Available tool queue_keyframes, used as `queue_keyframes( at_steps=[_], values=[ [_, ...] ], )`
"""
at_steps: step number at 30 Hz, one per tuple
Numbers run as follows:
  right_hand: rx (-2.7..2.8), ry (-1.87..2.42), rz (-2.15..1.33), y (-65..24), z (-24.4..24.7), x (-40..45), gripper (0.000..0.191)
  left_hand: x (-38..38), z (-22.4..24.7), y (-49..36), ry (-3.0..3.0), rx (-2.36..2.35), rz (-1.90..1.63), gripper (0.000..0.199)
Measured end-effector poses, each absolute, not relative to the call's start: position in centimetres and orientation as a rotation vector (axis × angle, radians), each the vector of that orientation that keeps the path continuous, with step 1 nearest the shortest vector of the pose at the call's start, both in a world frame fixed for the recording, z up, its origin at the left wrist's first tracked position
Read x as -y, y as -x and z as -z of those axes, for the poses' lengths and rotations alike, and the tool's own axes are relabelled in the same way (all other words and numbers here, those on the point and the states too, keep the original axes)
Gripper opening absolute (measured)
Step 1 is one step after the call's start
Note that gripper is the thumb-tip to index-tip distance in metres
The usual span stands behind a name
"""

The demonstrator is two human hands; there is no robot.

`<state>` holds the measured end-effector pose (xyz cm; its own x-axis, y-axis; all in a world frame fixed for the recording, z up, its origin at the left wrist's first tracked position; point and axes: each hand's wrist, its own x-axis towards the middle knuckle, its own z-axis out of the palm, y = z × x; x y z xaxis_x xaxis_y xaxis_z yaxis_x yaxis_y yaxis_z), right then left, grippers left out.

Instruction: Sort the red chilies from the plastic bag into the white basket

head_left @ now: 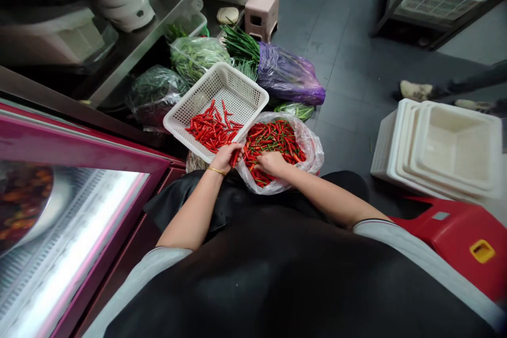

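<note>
Gripping a few chilies (235,158), the left hand (226,156) sits between the basket (241,100) and the bag (311,143). The right hand (272,163) curls over green-stemmed chilies in the bag; whether it grips any, I cannot tell. Red chilies also lie in the basket.

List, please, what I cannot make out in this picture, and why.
In the head view:
Right hand: whether it grips anything, hidden by its own back.
Pepper bag: its bottom, hidden by peppers.
White dish: cut off by left edge, contents blurred.
Another person: body cut off by right edge.
</note>
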<state>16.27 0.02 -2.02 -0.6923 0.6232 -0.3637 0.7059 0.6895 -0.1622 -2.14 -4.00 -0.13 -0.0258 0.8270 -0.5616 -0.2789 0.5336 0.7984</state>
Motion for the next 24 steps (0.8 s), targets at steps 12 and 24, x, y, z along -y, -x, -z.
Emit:
queue_keyframes(
  at_steps=[12, 24],
  values=[
    [-2.52, -1.462, 1.198, -18.3, -0.9, -4.3, 0.031, 2.2, 1.6, -3.4, -0.83, -1.256, -0.762, 0.036],
    [-2.684, -1.296, 0.71, -22.6, -0.9, -3.4, 0.031, 2.2, -0.5, -1.2, -1.241, -1.387, -0.889, 0.034]
  ],
)
